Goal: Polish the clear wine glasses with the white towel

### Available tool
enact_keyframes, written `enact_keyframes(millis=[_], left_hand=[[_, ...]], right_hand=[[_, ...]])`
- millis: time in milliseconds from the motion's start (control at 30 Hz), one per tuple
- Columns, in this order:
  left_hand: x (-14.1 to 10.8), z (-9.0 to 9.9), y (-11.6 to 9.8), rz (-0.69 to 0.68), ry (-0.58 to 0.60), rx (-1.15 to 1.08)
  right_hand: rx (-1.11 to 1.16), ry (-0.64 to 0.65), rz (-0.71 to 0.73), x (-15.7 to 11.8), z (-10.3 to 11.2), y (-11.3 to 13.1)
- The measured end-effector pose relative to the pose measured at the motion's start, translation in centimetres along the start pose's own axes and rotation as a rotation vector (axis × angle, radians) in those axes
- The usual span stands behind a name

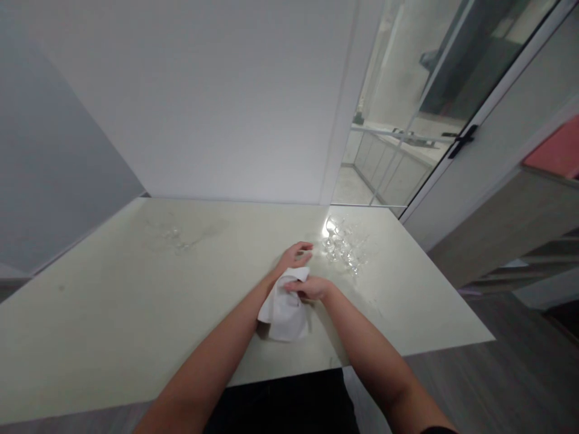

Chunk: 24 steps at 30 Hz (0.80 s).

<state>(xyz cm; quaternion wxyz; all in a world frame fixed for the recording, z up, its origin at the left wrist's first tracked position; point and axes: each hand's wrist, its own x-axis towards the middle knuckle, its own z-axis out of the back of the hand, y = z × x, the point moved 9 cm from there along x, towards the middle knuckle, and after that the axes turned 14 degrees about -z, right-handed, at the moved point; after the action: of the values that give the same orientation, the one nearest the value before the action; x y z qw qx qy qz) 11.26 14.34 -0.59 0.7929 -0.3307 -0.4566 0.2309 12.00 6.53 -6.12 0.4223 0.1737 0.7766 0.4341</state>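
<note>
My right hand (313,288) grips a white cloth (286,313), its thumb lying over the top; the cloth hangs down in folds across my left wrist. Just beyond it, my left hand (294,255) reaches forward with fingers curved and apart, and I see nothing between them. To the right of the left fingertips, several clear stemmed glasses (342,246) form a close cluster on the pale table (113,307). Their outlines overlap, so single glasses are hard to make out. Further off on the left are a few more clear glasses (175,236), faint against the tabletop.
A white wall (235,108) meets the table's far edge. Beyond the right back corner stands a glass door (398,108) with a black handle (463,142). A shelf unit (506,223) with a red item (555,150) on top is at the right.
</note>
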Motion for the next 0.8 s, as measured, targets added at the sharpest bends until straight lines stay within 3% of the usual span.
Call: enact_keyframes(millis=[100, 167, 233, 300, 367, 433, 500, 633, 733, 800], left_hand=[[-1.5, 5.7, 0.9, 0.196, -0.402, -0.137], [-2.7, 9.2, -0.2, 0.207, -0.611, -0.093], [-3.5, 11.4, -2.6, 0.138, -0.7, 0.024], [-3.4, 11.6, -5.6, 0.018, -0.623, 0.156], [-2.9, 9.6, -8.1, -0.085, -0.383, 0.27], [-2.9, 7.0, -9.1, -0.114, -0.16, 0.336], [-3.3, 5.7, -9.0, -0.065, -0.081, 0.341], [-3.7, 6.1, -7.7, 0.071, -0.172, 0.255], [-4.0, 7.2, -7.2, 0.101, -0.297, 0.205], [-4.1, 7.2, -6.7, 0.116, -0.318, 0.189]], right_hand=[[0.279, -0.13, -0.005, 0.9, 1.9, 0.0], [0.358, -0.156, 0.037, 1.0, 2.1, 0.7], [0.389, -0.142, 0.126, 0.8, 1.8, 1.9], [0.402, -0.118, 0.243, 0.4, 1.3, 3.2], [0.427, -0.107, 0.358, -0.2, 1.0, 4.2], [0.467, -0.12, 0.433, -0.6, 1.1, 4.7], [0.482, -0.135, 0.438, -0.7, 1.3, 4.7], [0.39, -0.112, 0.401, -0.6, 1.1, 4.5], [0.306, -0.135, 0.42, -0.1, 1.4, 4.2], [0.26, -0.142, 0.442, 0.6, 1.6, 3.9]])
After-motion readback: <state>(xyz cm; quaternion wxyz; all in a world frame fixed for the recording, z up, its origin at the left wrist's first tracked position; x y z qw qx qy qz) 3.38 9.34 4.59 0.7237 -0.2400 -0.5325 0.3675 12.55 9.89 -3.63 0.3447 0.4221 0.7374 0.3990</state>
